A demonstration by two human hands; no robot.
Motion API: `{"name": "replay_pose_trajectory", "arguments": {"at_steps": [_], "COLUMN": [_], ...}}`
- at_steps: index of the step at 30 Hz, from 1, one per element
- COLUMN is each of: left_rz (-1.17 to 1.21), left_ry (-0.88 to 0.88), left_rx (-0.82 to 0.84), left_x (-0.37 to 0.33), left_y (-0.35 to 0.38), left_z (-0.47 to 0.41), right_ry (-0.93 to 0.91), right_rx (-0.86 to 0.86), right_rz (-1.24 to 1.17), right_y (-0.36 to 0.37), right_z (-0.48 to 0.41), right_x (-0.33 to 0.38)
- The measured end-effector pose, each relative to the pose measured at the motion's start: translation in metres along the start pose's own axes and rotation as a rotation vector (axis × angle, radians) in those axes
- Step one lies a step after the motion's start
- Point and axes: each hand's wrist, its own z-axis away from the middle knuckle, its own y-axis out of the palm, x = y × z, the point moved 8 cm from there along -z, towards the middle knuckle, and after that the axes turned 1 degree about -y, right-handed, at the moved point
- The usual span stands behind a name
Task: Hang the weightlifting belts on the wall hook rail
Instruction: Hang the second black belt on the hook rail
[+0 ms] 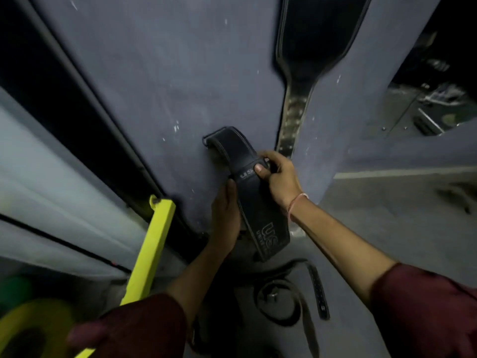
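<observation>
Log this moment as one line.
phase: hanging | held belt: top end against wall | left hand: holds it | right hand: grips it | second belt: hanging on wall | third belt: on floor

belt [254,192]: black leather, stitched edge, low sheen
hung belt [307,42]: black, glossy rim
wall [160,73]: grey paint, matt, scuffed, white flecks
bar [152,244]: yellow, smooth paint
sleeves [426,311]: maroon cloth

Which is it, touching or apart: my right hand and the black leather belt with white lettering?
Touching. The head view shows the right hand gripping the black leather belt, its thumb pressed on the belt's face beside the lettering.
</observation>
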Motion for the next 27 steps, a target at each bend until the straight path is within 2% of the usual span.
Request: {"name": "replay_pose_trajectory", "arguments": {"at_steps": [4, 9, 16, 23, 27], "left_rz": [0.062, 0.175, 0.242, 0.405, 0.424], "left_ry": [0.142, 0.241, 0.411, 0.499, 0.55], "left_rx": [-0.078, -0.058, 0.004, 0.094, 0.065], "left_x": [-0.099, -0.206, -0.333, -0.438, -0.476], "left_y": [-0.028, -0.056, -0.083, -0.094, -0.093], "left_z": [0.0, -0.003, -0.003, 0.001, -0.006], "right_ry": [-0.064, -0.184, -0.313, -0.468, -0.556], "right_rx": [-0.024, -0.024, -0.049, -0.104, -0.099], "right_rz": [-0.068, -0.046, -0.206, -0.252, -0.239], "right_y": [-0.012, -0.023, -0.036, -0.061, -0.071], "right_z": [0.003, 0.002, 0.017, 0.039, 0.061], "right_x": [0.094, 0.2, 0.33, 0.427, 0.436]}}
